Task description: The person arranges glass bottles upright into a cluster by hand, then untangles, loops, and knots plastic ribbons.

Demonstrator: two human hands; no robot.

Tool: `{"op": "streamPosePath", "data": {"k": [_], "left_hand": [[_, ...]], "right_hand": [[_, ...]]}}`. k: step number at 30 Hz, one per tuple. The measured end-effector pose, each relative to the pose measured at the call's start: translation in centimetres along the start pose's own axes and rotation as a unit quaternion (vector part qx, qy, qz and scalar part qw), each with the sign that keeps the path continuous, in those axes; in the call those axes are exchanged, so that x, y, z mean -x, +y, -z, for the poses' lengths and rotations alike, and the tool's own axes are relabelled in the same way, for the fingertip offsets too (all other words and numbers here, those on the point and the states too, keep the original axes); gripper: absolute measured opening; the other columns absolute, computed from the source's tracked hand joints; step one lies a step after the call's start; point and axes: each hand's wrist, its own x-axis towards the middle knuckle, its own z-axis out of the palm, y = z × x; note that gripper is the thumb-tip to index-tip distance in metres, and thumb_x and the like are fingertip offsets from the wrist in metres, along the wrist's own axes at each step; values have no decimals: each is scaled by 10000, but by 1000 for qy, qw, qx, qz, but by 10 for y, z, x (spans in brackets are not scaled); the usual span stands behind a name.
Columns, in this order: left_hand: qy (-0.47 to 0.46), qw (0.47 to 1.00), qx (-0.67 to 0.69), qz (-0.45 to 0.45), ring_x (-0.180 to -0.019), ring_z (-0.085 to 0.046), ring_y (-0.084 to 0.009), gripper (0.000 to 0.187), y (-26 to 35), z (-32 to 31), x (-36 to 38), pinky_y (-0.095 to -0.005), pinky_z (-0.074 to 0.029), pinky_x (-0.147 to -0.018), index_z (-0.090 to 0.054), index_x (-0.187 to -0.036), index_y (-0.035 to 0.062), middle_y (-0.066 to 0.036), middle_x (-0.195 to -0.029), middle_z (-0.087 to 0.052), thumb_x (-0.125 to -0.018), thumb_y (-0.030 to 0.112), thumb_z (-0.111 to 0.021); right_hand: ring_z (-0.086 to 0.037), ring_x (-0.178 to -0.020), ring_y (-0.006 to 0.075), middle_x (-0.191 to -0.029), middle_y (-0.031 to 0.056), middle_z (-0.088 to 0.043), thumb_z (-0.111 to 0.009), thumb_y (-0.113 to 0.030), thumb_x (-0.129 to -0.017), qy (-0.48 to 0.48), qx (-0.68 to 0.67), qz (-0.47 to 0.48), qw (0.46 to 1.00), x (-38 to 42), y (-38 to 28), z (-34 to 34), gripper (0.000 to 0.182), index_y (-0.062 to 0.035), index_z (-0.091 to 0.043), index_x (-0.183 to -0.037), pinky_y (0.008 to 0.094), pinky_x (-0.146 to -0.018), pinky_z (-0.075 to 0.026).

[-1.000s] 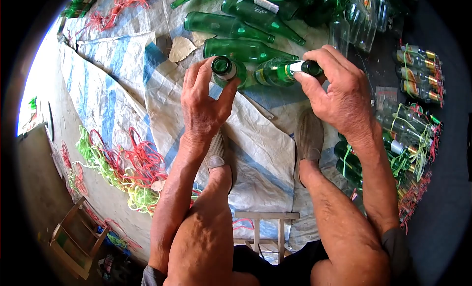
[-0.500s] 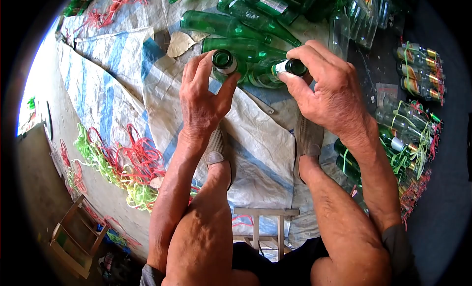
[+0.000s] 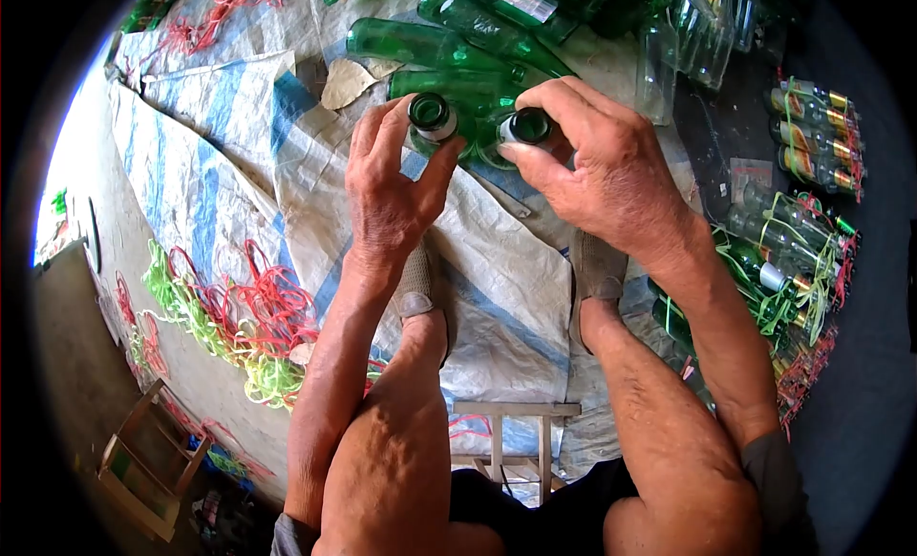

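Note:
Two green glass bottles stand side by side between my feet and the pile, their mouths facing up at me. My left hand (image 3: pixel 396 174) is closed around the neck of the left bottle (image 3: pixel 433 117). With thumb and fingers, my right hand (image 3: pixel 602 160) grips the neck of the right bottle (image 3: pixel 525 126), which looks close to upright. The bodies of both bottles are partly hidden by their necks and my fingers. Just beyond them lies another green bottle (image 3: pixel 449 83) on its side, and a further green bottle (image 3: pixel 411 42) rests behind that one.
A blue-and-white striped tarp (image 3: pixel 497 269) covers the floor. Red and green plastic string (image 3: pixel 258 308) lies in tangles at left. Tied bundles of bottles (image 3: pixel 812 136) line the right side, with clear bottles (image 3: pixel 707 40) at the upper right. A dried leaf (image 3: pixel 346 83) lies near the bottles.
My right hand has moved left with its bottle, bringing it nearer the left bottle and more upright. My left hand has stayed almost in place.

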Motion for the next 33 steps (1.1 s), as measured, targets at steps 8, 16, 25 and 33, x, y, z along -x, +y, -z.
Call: {"op": "streamPosePath", "data": {"k": [8,16,25,33], "left_hand": [[-4,1000,10,5,-1061,-669,-361,431,1,2,0,-433,-536,-921,-680,-1180,10,-171,-1142,-689,-793,79,-855],[-15,1000,-2,16,-1063,-668,-353,428,4,4,0,-425,-527,-932,-676,-1184,18,-163,-1148,-687,-799,81,-851],[-14,1000,11,24,-1062,-671,-347,424,6,3,0,-420,-526,-942,-681,-1182,19,-160,-1154,-689,-798,73,-853],[-8,1000,-10,-3,-1024,-702,-286,413,4,4,-2,-374,-545,-895,-688,-1204,19,-140,-1121,-694,-829,67,-855]], "right_hand": [[-697,-908,386,-997,152,-648,-843,-176,-816,-33,-26,-34,999,7,2,-2,436,-41,-623,-1167,449,-757,-578],[-694,-944,387,-1102,180,-629,-684,-20,-833,-80,-14,-121,989,26,66,-3,431,-26,-607,-1256,451,-804,-571],[-656,-1090,441,-1230,194,-586,-762,-171,-885,-82,145,-168,972,30,133,-50,375,-56,-608,-1207,521,-898,-560],[-650,-1078,482,-1207,230,-602,-729,-191,-928,-139,132,-163,968,20,160,-76,310,-41,-580,-1155,567,-885,-544]]}}
